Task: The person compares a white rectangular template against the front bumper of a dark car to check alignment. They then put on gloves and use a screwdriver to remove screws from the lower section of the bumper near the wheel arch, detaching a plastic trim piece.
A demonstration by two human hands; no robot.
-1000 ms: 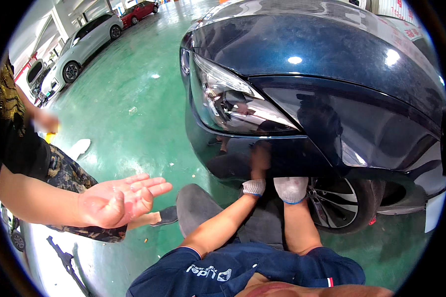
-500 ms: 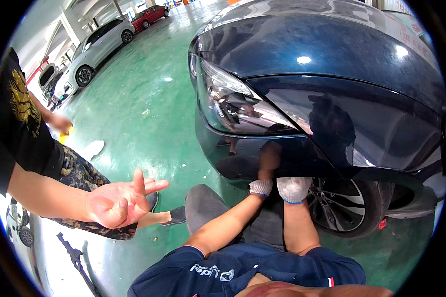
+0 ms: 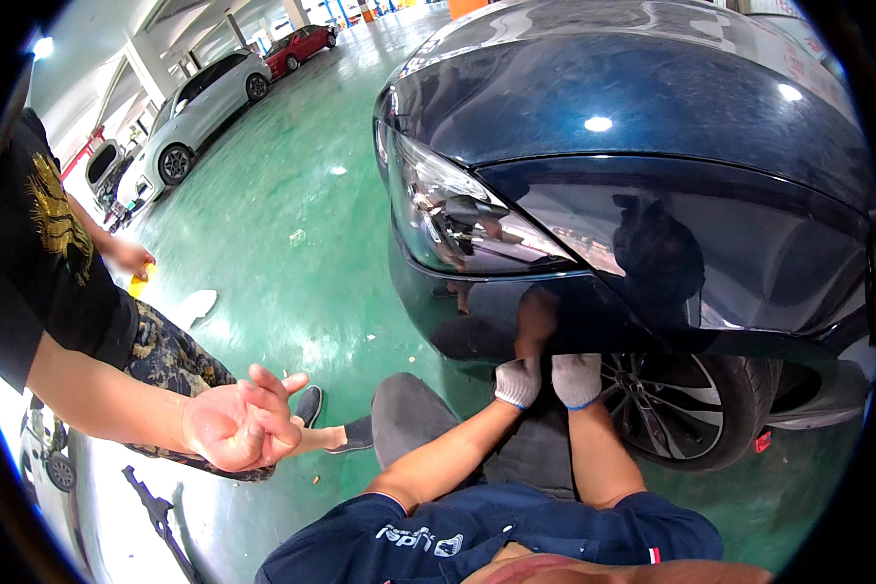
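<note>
A dark blue car stands before me, its front bumper (image 3: pixel 501 310) and headlight (image 3: pixel 462 224) facing my side. My left hand (image 3: pixel 518 383), in a white knitted glove, reaches up to the bumper's lower edge. Beside it, a little apart, my right hand (image 3: pixel 577 381) in a matching glove is at the same edge, close to the front wheel (image 3: pixel 667 401). The bumper and the backs of the gloves hide the fingers of both hands. Whether they hold anything does not show.
At my left stands another person, one open hand (image 3: pixel 246 425) stretched toward me and something yellow (image 3: pixel 142 282) in the other. A long black part (image 3: pixel 161 518) lies on the floor. A white car (image 3: pixel 204 102) and a red car (image 3: pixel 302 49) are parked farther back.
Both gloved hands have shifted slightly, and more of the left glove shows below the bumper. The other person's outstretched fingers have curled inward. The whole view has tilted a little.
</note>
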